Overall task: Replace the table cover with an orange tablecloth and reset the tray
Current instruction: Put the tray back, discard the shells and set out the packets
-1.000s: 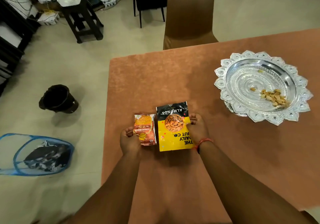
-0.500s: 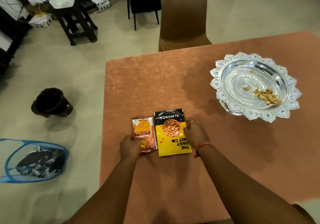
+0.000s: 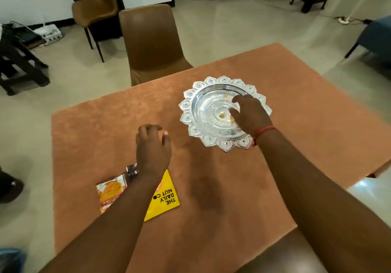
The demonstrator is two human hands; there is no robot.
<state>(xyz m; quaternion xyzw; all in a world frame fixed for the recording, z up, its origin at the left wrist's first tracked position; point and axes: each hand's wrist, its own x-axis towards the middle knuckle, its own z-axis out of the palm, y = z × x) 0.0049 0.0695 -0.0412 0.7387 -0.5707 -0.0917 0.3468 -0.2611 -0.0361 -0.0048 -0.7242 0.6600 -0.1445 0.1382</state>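
While the right hand (image 3: 250,112) rests open-fingered inside the scalloped silver tray (image 3: 197,112), the empty, loosely spread left hand (image 3: 153,145) hovers just left of it

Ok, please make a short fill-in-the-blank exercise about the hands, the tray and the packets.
1. The right hand reaches into the silver ____.
2. The tablecloth is ____ in colour.
3. The yellow packet lies under the ____ forearm.
4. The left hand holds ____.

Missing words: tray; orange; left; nothing
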